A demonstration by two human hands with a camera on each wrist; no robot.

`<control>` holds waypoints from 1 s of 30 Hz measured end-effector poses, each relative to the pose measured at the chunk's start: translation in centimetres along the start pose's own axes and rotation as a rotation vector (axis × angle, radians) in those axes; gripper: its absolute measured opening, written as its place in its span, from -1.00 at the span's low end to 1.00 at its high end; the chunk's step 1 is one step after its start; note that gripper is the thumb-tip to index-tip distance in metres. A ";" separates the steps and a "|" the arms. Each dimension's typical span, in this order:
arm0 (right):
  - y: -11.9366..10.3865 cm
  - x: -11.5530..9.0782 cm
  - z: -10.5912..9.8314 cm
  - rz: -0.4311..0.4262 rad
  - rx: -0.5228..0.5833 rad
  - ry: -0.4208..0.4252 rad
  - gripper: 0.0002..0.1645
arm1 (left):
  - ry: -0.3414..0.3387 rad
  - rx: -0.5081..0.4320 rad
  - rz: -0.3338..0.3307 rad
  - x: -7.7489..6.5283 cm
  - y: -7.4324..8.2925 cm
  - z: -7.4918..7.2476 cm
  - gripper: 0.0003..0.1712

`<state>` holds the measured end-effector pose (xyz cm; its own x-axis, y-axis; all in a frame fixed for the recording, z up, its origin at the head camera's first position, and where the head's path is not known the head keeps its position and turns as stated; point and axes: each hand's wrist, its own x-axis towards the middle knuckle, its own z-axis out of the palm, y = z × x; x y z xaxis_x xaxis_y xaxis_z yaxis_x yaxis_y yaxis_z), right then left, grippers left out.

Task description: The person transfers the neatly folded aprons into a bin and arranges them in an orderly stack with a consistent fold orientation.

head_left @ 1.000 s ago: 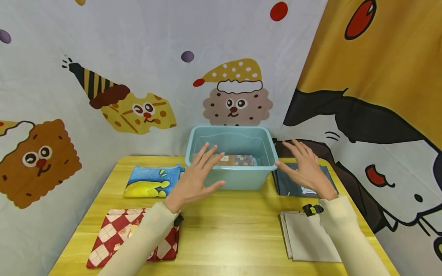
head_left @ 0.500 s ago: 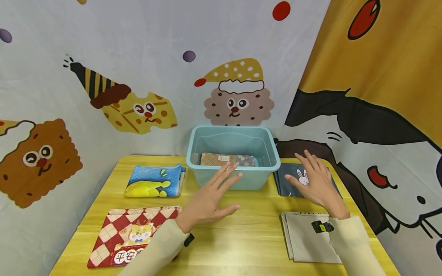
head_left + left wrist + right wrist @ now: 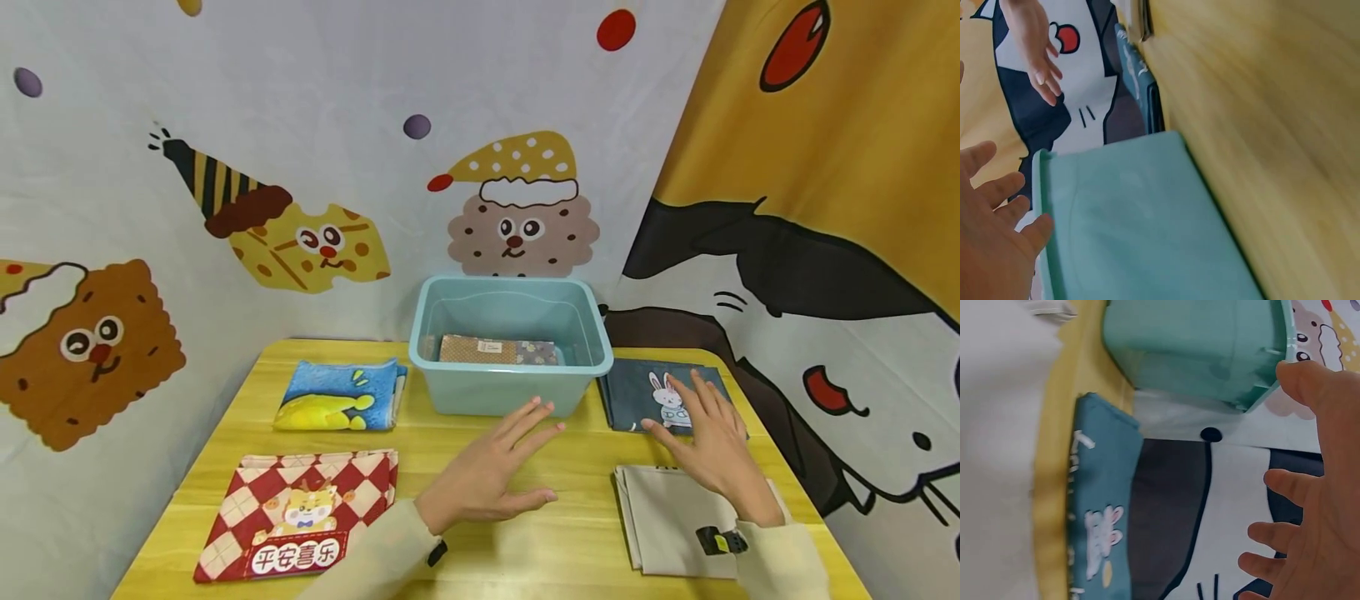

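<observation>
My left hand (image 3: 491, 471) hangs over the table in front of a light blue plastic bin (image 3: 510, 392), fingers spread and holding nothing. At the right, my right hand (image 3: 708, 442) hovers with spread fingers between a dark blue folded cloth with a white rabbit (image 3: 630, 392) and a beige folded cloth (image 3: 667, 533). It overlaps both in the head view. Inside the bin lies a folded cloth in brown dots and grey floral (image 3: 480, 350). Both wrist views show the palms bare, the bin's wall (image 3: 1141, 212) beyond the left fingers and the rabbit cloth (image 3: 1104, 506) beside the right hand.
On the left of the yellow wooden table (image 3: 525, 558) lie a blue folded cloth with a yellow figure (image 3: 337, 396) and a red and cream checked folded cloth (image 3: 300, 508). A cartoon-printed curtain (image 3: 330, 75) hangs right behind the table.
Both hands have drawn back from the bin toward the near side, shifting to the right. The left hand has uncovered the cloth in the bin and the checked cloth. The cloths and bin stay put.
</observation>
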<state>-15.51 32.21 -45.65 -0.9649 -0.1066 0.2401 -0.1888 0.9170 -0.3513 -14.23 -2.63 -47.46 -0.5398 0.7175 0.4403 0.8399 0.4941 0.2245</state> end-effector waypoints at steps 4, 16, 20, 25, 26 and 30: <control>0.8 -1.1 0.8 0.017 -0.014 -0.022 0.01 | -0.039 -0.019 0.003 0.0 0.4 1.1 -0.11; 2.5 -4.3 2.7 0.121 -0.037 -0.131 0.09 | -0.184 -0.029 0.023 0.7 1.8 4.4 -0.14; 3.2 -5.6 3.4 0.185 -0.062 -0.185 0.16 | -0.260 -0.045 0.032 1.1 2.4 5.6 -0.15; 4.1 -6.7 3.9 0.304 -0.091 -0.270 0.29 | -0.350 -0.064 0.015 1.6 3.3 6.8 -0.14; 4.3 -6.8 4.0 0.327 -0.093 -0.291 0.31 | -0.363 -0.066 0.015 1.6 3.5 7.0 -0.14; 5.3 -7.2 4.0 0.426 -0.119 -0.376 0.45 | -0.427 -0.078 0.016 2.0 4.2 7.7 -0.14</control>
<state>-10.28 36.32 -52.82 -0.9539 0.1723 -0.2458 0.2316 0.9434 -0.2374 -12.26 4.65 -52.34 -0.4877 0.8716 0.0485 0.8413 0.4545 0.2925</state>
